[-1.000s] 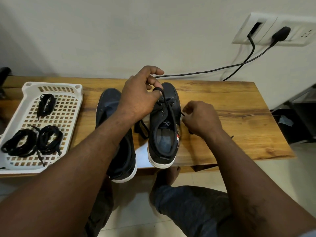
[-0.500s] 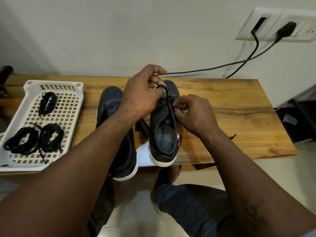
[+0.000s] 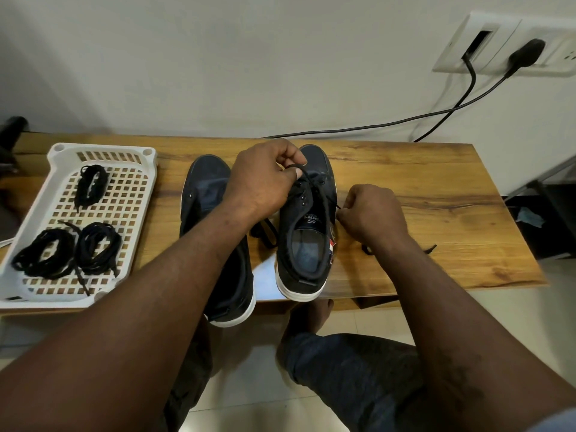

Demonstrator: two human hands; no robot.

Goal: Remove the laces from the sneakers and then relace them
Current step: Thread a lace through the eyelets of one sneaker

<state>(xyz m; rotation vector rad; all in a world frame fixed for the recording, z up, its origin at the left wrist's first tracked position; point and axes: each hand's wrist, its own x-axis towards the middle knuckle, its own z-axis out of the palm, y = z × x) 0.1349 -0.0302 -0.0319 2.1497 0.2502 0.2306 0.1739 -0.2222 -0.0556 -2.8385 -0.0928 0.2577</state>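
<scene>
- A dark sneaker (image 3: pixel 307 232) stands on the wooden counter (image 3: pixel 436 198), toe toward the wall, its black lace (image 3: pixel 321 189) partly threaded through the eyelets.
- The left grip (image 3: pixel 265 182) hovers over the toe, thumb and fingers curled and pinching a raised loop of the lace.
- The right grip (image 3: pixel 371 213), just beside the sneaker's right flank, is curled tight and pinches the lace's other run.
- A loose lace end trails across the counter behind the right wrist.
- A second sneaker (image 3: pixel 215 188) sits just to the left, heel overhanging the counter edge.
- Farther left, a white slotted tray (image 3: pixel 103 154) holds three bundled black laces (image 3: pixel 90 185).
- Two black cables (image 3: pixel 467 101) run from a wall socket (image 3: pixel 498 48).
</scene>
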